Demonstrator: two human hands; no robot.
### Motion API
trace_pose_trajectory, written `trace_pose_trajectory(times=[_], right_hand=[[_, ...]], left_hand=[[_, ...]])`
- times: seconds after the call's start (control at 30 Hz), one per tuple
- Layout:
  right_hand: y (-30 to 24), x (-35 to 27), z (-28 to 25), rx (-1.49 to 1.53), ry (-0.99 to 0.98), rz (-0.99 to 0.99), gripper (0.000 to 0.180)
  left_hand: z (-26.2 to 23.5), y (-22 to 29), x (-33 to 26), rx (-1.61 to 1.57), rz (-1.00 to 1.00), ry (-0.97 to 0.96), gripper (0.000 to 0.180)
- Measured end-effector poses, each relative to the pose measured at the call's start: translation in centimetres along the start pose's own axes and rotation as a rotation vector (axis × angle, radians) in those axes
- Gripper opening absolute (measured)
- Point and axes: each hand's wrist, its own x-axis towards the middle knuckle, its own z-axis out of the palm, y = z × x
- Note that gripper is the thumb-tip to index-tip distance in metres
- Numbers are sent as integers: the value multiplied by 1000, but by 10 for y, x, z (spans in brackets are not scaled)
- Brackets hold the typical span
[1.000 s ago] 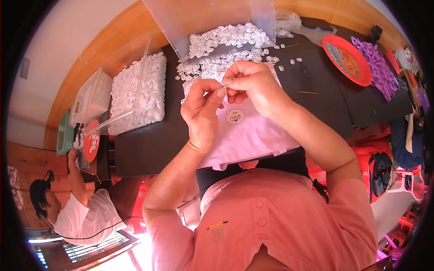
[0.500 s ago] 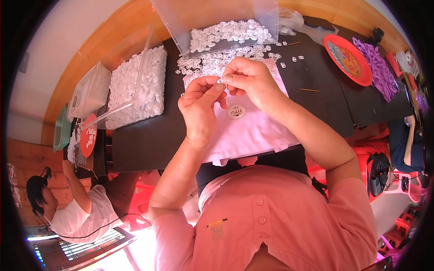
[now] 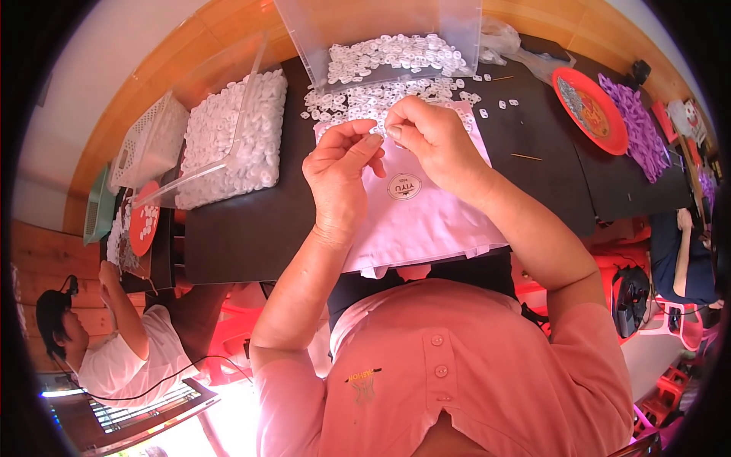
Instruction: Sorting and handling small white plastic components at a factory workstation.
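Observation:
Over the pink apron-like cloth point(image 3: 411, 221), both my hands are raised and close together with fingertips pinched. Between the thumb and forefinger of my left hand point(image 3: 339, 174) is a small white piece point(image 3: 378, 130), partly covered by the fingers. My right hand point(image 3: 435, 146) is pinched just beside it; what its fingertips hold, if anything, is too small to make out. Just beyond the hands, a heap of small white two-holed plastic pieces point(image 3: 346, 105) spreads over the far end of the cloth and the dark table point(image 3: 244, 236).
A tipped clear bin point(image 3: 304, 46) holds more white pieces. To the left stand a clear box point(image 3: 232, 141) full of white pieces and a white basket point(image 3: 152, 145). Rightward are a red plate point(image 3: 609, 141), purple strips point(image 3: 636, 126) and a thin stick point(image 3: 527, 157). A co-worker point(image 3: 126, 343) sits at left.
My fingertips have drawn slightly apart, the right hand shifting a little right. The whole view has shifted slightly. The left hand keeps its pinch.

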Motion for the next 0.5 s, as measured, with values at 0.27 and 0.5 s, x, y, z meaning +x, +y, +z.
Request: trace_pose_trajectory(times=[0.27, 0.5], right_hand=[[0, 0, -1, -13, 5, -23, 4], [1, -2, 3, -26, -14, -56, 6]], left_hand=[[1, 1, -2, 51, 3, -4, 13], [0, -3, -2, 33, 54, -4, 11]])
